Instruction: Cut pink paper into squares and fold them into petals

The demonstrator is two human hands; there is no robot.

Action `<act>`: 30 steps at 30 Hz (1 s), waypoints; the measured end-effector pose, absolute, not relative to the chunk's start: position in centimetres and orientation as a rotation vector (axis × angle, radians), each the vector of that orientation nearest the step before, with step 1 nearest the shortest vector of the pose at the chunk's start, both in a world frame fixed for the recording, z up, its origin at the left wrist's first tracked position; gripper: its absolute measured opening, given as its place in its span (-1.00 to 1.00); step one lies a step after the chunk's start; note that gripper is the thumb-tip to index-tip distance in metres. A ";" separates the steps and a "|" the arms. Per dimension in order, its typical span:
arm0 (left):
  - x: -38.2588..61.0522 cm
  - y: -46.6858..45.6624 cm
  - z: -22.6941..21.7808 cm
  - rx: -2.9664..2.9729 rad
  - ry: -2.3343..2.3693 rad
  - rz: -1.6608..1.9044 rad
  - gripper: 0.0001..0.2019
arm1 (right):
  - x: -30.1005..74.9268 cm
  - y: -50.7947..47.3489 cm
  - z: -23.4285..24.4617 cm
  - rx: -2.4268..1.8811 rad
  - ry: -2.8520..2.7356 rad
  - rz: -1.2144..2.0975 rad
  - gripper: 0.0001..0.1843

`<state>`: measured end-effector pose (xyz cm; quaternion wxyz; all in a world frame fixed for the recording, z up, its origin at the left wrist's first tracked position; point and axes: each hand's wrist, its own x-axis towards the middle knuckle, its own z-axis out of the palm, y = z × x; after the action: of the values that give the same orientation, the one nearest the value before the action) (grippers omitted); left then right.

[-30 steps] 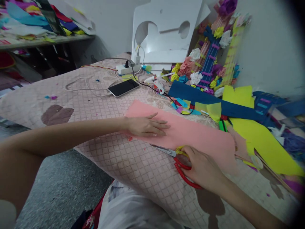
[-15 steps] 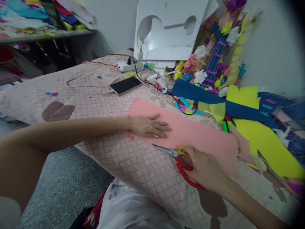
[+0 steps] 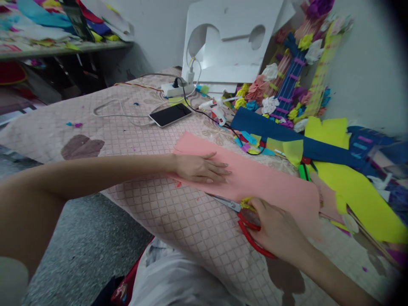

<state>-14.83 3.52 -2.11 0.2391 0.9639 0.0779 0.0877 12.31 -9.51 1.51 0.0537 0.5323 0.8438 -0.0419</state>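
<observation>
A long pink sheet [image 3: 255, 178], paper or felt, lies flat on the cloth-covered table. My left hand [image 3: 200, 168] rests palm down on its left part, fingers spread. My right hand [image 3: 274, 225] grips a pair of scissors [image 3: 234, 206] with red handles and yellow wrapping on one loop. The blades point left along the sheet's near edge and look closed. Some of the right fingers are hidden behind the handles and palm.
Beyond the sheet lie a phone [image 3: 170, 114] on a cable, a power strip [image 3: 177, 89] and a glue gun [image 3: 215, 109]. To the right are blue strips [image 3: 270, 127], yellow sheets [image 3: 357, 199] and a green cutter [image 3: 304, 172]. Paper-flower guitars [image 3: 288, 80] lean on the wall.
The view has shifted slightly, so everything sits a little further right. Both hands, the pink sheet and the scissors keep nearly the same places relative to each other.
</observation>
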 end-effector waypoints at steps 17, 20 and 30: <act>-16.0 3.6 -2.0 2.583 0.237 0.281 -0.56 | 11.4 -8.9 1.5 1.516 2.550 -0.203 -0.78; -15.9 3.6 -2.0 2.543 0.254 0.331 -0.59 | 11.7 -9.0 1.4 1.502 2.550 -0.177 -0.80; -17.5 3.8 -1.6 2.608 0.241 0.355 -0.56 | 11.2 -8.8 1.6 1.588 2.565 -0.180 -0.80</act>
<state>-17.51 3.76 -1.57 0.2468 0.9562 0.0883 0.1303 11.15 -8.80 1.62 0.0595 0.5245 0.8472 -0.0593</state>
